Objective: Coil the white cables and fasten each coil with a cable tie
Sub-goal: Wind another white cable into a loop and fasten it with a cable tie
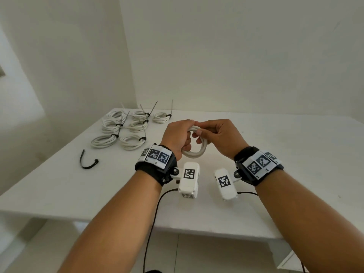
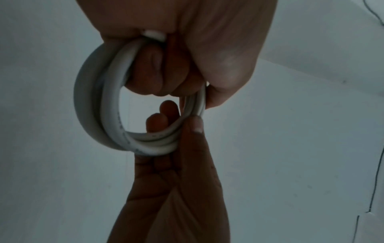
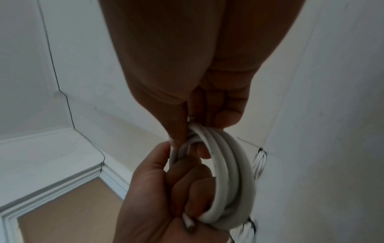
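Both hands hold one white cable coil (image 1: pixel 199 149) above the middle of the white table (image 1: pixel 275 154). My left hand (image 1: pixel 178 135) has its fingers curled through the loop and grips the coil (image 2: pixel 97 102), with a cut cable end (image 2: pixel 154 33) showing at the palm. My right hand (image 1: pixel 218 134) pinches the strands of the coil (image 3: pixel 226 172) between thumb and fingers at the top. A loose black cable tie (image 1: pixel 86 160) lies bent on the table to the left of my left wrist.
Several tied white coils (image 1: pixel 130 127), each with a black tie sticking up, lie in rows at the table's far left corner. White walls stand close behind and to the left. The table's front edge (image 1: pixel 137 223) runs under my forearms.
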`<state>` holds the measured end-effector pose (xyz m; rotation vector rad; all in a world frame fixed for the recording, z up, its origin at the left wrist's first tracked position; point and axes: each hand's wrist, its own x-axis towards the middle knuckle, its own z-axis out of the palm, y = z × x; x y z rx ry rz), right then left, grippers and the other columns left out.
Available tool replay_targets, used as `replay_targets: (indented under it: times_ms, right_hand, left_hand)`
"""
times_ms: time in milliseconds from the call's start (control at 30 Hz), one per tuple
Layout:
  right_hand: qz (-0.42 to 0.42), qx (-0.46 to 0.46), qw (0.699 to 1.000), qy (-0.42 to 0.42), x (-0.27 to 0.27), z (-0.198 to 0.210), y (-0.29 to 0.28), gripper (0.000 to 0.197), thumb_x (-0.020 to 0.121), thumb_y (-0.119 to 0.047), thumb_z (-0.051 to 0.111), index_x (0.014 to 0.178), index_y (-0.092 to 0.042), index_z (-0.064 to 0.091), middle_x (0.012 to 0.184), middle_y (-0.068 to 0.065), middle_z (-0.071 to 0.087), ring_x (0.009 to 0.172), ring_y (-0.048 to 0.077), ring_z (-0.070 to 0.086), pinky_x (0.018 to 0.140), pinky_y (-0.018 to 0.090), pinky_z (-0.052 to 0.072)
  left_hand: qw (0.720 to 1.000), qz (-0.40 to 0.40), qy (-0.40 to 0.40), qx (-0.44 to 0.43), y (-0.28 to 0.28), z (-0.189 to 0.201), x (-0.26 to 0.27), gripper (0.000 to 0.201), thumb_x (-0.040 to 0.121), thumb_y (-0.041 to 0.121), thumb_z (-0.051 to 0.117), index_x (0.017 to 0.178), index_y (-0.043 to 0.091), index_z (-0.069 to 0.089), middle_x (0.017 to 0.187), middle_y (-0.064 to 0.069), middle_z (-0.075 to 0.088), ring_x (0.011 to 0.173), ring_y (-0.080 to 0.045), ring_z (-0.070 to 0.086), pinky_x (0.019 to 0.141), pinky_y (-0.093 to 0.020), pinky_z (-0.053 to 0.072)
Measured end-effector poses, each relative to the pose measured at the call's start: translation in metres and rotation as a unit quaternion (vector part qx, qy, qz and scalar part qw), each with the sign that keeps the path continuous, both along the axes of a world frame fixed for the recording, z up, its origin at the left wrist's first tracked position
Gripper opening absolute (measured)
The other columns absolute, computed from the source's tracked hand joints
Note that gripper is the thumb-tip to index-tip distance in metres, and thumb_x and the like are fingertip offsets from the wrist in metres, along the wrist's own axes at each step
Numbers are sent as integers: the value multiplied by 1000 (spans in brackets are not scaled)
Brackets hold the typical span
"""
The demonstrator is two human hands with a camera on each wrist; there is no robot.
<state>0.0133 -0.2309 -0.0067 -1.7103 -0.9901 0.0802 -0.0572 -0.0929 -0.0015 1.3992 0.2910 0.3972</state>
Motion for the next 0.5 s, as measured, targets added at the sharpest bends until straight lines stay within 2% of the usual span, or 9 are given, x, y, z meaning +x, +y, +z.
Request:
replay_targets:
  times_ms: [67, 133, 233, 300, 367, 433, 500]
  right_hand:
    - [19, -15, 1000, 20, -10, 1, 17, 19, 93, -18, 69, 111, -12, 71, 84, 6, 78, 82, 22, 75, 83, 46, 59]
    - [44, -27, 998, 38, -23, 5, 37, 23, 93, -22, 69, 114, -12, 68, 87, 6, 78, 85, 21, 75, 83, 41, 60]
    - [67, -43, 993, 89, -41, 13, 73, 25, 95, -22, 66, 115, -7, 64, 96, 10, 76, 84, 19, 74, 78, 38, 58]
    - [60, -75, 991, 91, -52, 18, 97, 18, 95, -19, 63, 109, -7, 65, 96, 10, 74, 80, 19, 72, 72, 35, 55]
    - [52, -130, 990, 12, -63, 21, 123, 14, 93, -19, 62, 99, -8, 70, 88, 8, 75, 75, 16, 71, 66, 28, 53]
    - [53, -194, 976, -85, -79, 21, 149, 16, 91, -21, 64, 90, -10, 75, 76, 2, 74, 69, 12, 70, 63, 20, 51]
    - [64, -238, 957, -151, -100, 19, 177, 17, 90, -24, 66, 87, -10, 76, 75, -2, 71, 70, 10, 66, 65, 21, 52]
  left_hand:
    - [999, 37, 7, 13, 17, -2, -13, 20, 91, 17, 52, 87, 8, 69, 45, 4, 36, 37, -10, 27, 42, -22, 24]
    - [997, 71, 4, 12, 37, -2, -27, 19, 91, 17, 53, 82, 9, 68, 44, 6, 34, 38, -11, 27, 41, -21, 23]
    - [990, 138, -10, -11, 73, -1, -52, 20, 90, 16, 57, 72, 14, 64, 44, 6, 30, 38, -11, 25, 40, -18, 22]
    - [980, 193, -26, -41, 105, 0, -72, 23, 89, 14, 59, 66, 15, 62, 43, 6, 28, 36, -11, 23, 39, -16, 20]
    - [966, 245, -43, -71, 138, 0, -95, 27, 86, 15, 62, 60, 17, 58, 43, 5, 26, 35, -12, 21, 39, -15, 18]
    - [952, 288, -53, -92, 168, -2, -120, 21, 85, 17, 64, 65, 15, 58, 44, 4, 24, 36, -12, 19, 40, -15, 17]
    - [941, 320, -49, -93, 192, -4, -145, 18, 86, 24, 67, 73, 12, 64, 44, 5, 24, 37, -13, 20, 41, -18, 18]
